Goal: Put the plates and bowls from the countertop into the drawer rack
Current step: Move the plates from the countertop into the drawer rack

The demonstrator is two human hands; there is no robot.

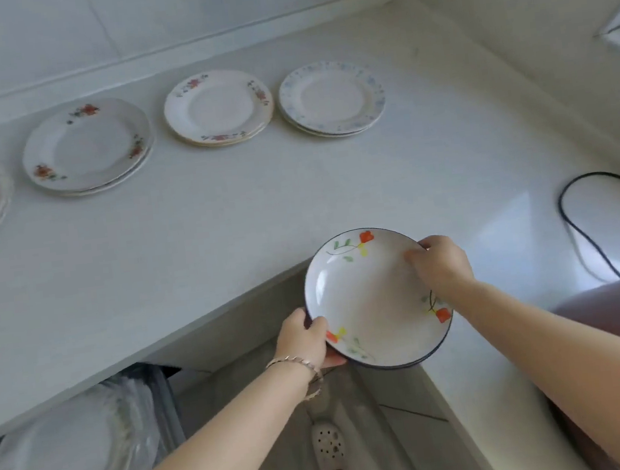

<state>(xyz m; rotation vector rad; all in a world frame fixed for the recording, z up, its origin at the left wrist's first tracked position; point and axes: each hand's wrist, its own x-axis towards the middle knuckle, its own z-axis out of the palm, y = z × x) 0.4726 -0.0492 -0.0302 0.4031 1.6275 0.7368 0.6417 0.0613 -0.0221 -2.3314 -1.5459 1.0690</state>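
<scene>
i'm holding the flowered bowl (373,297) between both hands at the countertop (221,214) edge: left hand (304,337) gripping its near rim, right hand (441,264) pinching its far rim.

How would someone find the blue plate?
Look along the back of the white countertop, where stacks of plates sit in a row. The blue plate tops the stack at the right end, nearest the wall corner. Its rim has pale blue speckles; the plate beside it has red flowers.
</scene>
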